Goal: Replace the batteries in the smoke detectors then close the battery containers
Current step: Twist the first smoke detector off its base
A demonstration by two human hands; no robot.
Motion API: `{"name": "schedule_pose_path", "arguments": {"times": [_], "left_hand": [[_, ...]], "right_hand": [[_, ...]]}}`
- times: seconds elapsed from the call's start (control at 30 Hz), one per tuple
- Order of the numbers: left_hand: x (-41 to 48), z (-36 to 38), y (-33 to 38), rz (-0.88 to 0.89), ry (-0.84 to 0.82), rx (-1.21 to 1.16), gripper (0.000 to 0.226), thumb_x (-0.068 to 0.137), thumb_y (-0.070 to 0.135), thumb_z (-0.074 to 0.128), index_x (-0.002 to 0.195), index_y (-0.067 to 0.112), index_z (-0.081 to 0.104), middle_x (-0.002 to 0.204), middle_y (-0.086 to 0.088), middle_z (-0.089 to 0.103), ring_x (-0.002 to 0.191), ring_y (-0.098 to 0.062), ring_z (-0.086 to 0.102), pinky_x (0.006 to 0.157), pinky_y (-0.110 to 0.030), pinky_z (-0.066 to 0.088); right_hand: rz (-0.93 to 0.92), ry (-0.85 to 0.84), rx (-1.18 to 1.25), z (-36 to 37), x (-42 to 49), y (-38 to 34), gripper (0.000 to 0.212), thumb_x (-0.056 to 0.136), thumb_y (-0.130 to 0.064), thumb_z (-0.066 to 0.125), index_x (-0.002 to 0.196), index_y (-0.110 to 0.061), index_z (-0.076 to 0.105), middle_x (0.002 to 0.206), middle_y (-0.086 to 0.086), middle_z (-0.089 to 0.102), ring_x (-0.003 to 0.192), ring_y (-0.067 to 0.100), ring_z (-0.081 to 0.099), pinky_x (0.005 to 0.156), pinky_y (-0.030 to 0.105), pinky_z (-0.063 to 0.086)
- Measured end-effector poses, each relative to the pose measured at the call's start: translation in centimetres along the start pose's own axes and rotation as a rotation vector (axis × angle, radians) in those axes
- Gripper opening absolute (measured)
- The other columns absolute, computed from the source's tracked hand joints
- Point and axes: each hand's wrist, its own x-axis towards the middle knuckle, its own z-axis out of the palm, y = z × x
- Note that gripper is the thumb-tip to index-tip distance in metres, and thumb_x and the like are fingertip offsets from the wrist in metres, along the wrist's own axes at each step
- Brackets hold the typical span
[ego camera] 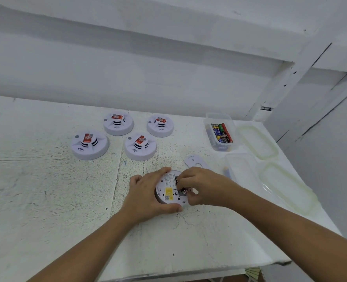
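- Your right fingers are curled narrow, pinching what looks like a battery in the open bay of the overturned smoke detector. The battery's long axis seems to run across you, right under those fingertips.
- Your left hand grips the detector's rim.
- Just beyond lies the loose cover.
- Farther right is the battery box. Four other detectors sit well clear, far left.

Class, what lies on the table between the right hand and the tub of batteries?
A flat white cover plate, shown in the head view.
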Motion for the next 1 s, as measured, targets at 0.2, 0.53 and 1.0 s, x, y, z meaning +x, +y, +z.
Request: {"name": "schedule_pose_path", "arguments": {"times": [0.2, 0.53, 1.0], "left_hand": [[-0.2, -0.1, 0.0, -0.009, -0.004, -0.016, 0.1, 0.047, 0.082, 0.064, 0.135, 0.044, 0.035, 0.114, 0.031, 0.045, 0.103, 0.02, 0.033, 0.1, -0.027, 0.02], [-0.3, -0.3, 0.2, -0.034, -0.008, -0.013, 0.107, 0.043, 0.087, 0.06, 0.137, 0.045, 0.034, 0.12, 0.03, 0.045, 0.108, 0.005, 0.038, 0.097, -0.022, 0.018], [-0.3, -0.1, 0.0, -0.117, -0.018, -0.015, 0.112, 0.037, 0.088, 0.061, 0.138, 0.051, 0.028, 0.119, 0.033, 0.041, 0.112, -0.013, 0.032, 0.089, -0.02, 0.018]], "right_hand": [[-0.041, -0.094, -0.089, -0.1, -0.3, 0.4, 0.04, 0.09, 0.002, 0.051, 0.124, -0.017, 0.06, 0.142, 0.001, 0.046, 0.128, 0.019, 0.041, 0.098, 0.033, 0.044], [0.081, 0.017, 0.275, 0.4, -0.9, 1.0, 0.023, 0.087, -0.012, 0.065, 0.108, -0.02, 0.07, 0.115, -0.003, 0.066, 0.106, 0.011, 0.059, 0.094, 0.027, 0.047], [0.762, 0.762, 1.363, -3.8, -5.4, 7.9, 0.02, 0.09, 0.007, 0.054, 0.109, 0.009, 0.058, 0.082, 0.014, 0.057, 0.071, 0.028, 0.061, 0.067, 0.029, 0.061]]}}
